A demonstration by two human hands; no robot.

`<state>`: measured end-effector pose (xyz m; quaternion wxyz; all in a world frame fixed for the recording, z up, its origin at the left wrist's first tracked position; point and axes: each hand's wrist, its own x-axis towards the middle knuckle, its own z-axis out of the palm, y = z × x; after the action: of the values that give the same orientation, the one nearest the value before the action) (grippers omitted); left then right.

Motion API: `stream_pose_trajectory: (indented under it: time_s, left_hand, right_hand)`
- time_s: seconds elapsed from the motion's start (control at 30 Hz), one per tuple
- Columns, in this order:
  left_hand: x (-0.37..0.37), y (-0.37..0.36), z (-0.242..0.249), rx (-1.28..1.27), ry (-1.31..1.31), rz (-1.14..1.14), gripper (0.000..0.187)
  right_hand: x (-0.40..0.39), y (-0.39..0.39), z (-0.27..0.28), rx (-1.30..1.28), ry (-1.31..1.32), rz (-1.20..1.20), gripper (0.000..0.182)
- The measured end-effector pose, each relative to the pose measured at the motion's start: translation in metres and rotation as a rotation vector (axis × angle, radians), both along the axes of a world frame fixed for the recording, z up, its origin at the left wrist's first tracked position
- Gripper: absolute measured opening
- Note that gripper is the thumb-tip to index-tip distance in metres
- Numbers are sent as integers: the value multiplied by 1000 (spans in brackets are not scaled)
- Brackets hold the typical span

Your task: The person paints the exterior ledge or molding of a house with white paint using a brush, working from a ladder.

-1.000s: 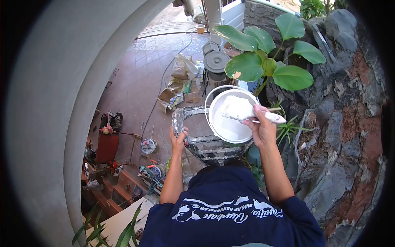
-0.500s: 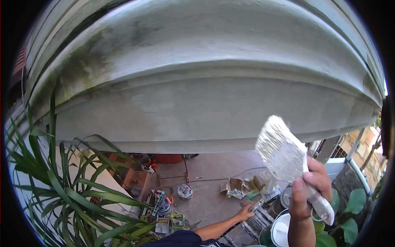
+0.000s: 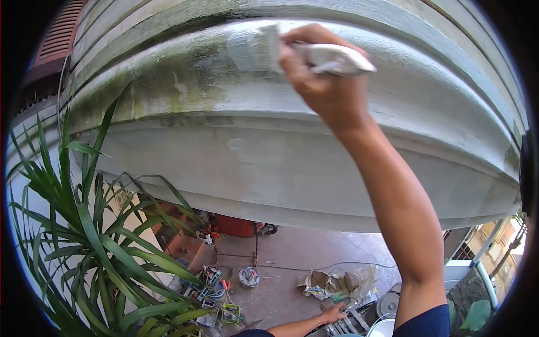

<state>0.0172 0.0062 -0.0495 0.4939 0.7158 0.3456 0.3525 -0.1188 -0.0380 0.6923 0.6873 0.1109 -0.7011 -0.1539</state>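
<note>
Up at the curved moulding (image 3: pixel 314 101), my right hand (image 3: pixel 331 84) grips a wide paintbrush (image 3: pixel 342 59) by its pale, paint-smeared handle. The bristles press against the moulding, and a fresh whitish patch shows just left of them. Green-black stains cover the moulding farther left. Far below, my left hand (image 3: pixel 334 313) is closed on the top part of a paint-spattered ladder (image 3: pixel 353 323); its fingertips are small in view. Beside the ladder stands a bucket of white paint (image 3: pixel 382 328), cut off by the lower edge and partly behind my right arm.
A long-leaved plant (image 3: pixel 106 247) rises at the left against the wall. On the tiled floor (image 3: pixel 292 247) below are a small bucket (image 3: pixel 249 276), scattered tools (image 3: pixel 213 283) and crumpled cardboard (image 3: pixel 320 283). A lidded pail (image 3: pixel 388 303) stands behind the paint bucket.
My right hand has swung up and left with the paintbrush, from beside the paint bucket to the moulding. The view has shifted left. My left hand has stayed at the ladder.
</note>
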Motion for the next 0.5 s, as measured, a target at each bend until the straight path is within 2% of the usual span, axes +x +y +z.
stream_pose_trajectory:
  time_s: [0.03, 0.07, 0.1, 0.17, 0.23, 0.3, 0.33, 0.4, 0.43, 0.47, 0.5]
  left_hand:
    - [5, 2, -4, 40, -6, 12, 61]
    - [3, -2, 4, 56, -28, 29, 60]
    - [1, -4, 12, 31, -2, 31, 60]
    - [-4, -11, 28, -22, 54, 30, 59]
    - [-7, -13, 37, -33, 63, 12, 59]
    - [-3, -14, 41, -16, 32, 11, 59]
    - [-3, -16, 42, -9, 75, 40, 59]
    - [-3, -14, 41, -72, 63, 2, 60]
    - [-3, -13, 42, -103, 57, -20, 60]
    - [-5, -10, 43, -113, 69, -29, 59]
    - [-5, -11, 46, -126, 77, -39, 59]
  right_hand:
    - [37, 10, -4, -36, 48, -67, 8]
    - [59, 13, -7, 61, 84, -120, 8]
    - [80, 7, -15, -27, 80, -179, 8]
    - [118, -5, -24, -54, 131, -390, 9]
    - [147, -17, -32, -41, 208, -495, 8]
    - [158, -29, -33, 159, 336, -668, 8]
    - [156, -34, -31, 245, 306, -753, 7]
    - [124, -31, -25, 326, 147, -725, 13]
    - [93, -26, -24, 344, 73, -655, 14]
    - [59, -22, -29, 274, 15, -736, 11]
    - [24, -15, -32, 345, -10, -716, 11]
